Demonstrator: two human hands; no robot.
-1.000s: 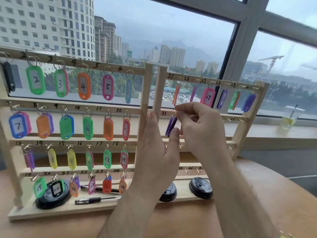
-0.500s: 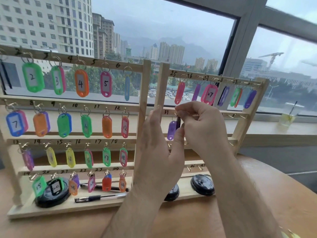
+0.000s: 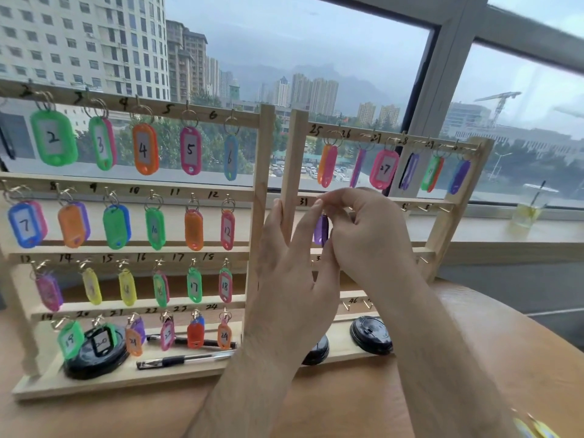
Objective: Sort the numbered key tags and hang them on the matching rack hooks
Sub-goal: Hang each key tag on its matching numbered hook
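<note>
The purple key tag [image 3: 321, 230] hangs edge-on just under the rail marked 31, at the left end of the second row of the right rack [image 3: 455, 216]. Only a narrow strip of it shows in the gap between the two hands, and its number and ring are hidden. The right hand [image 3: 366, 229] curls over its top, with fingertips bunched against the rail where the tag hangs, pinching the upper end. The left hand [image 3: 290, 273] is raised with fingers straight. Its outer fingers lie against the rack's left upright [image 3: 295, 159], and its index finger reaches up to meet the right fingertips. Both hands and forearms block most of the lower rows of this rack, though a few bare hooks [image 3: 423, 208] show to the right. Above, the top row carries tags under numbers 25 onward, among them a pink tag 27 [image 3: 384, 169]. The left rack [image 3: 262, 184] stands just beside it, its four rows full of coloured tags such as a green tag 2 [image 3: 53, 137]. On the rack bases lie black lids [image 3: 371, 335] and a pen [image 3: 186, 360]. Everything rests on a wooden table [image 3: 347, 406] at a window, with a drink cup [image 3: 529, 210] on the sill.
</note>
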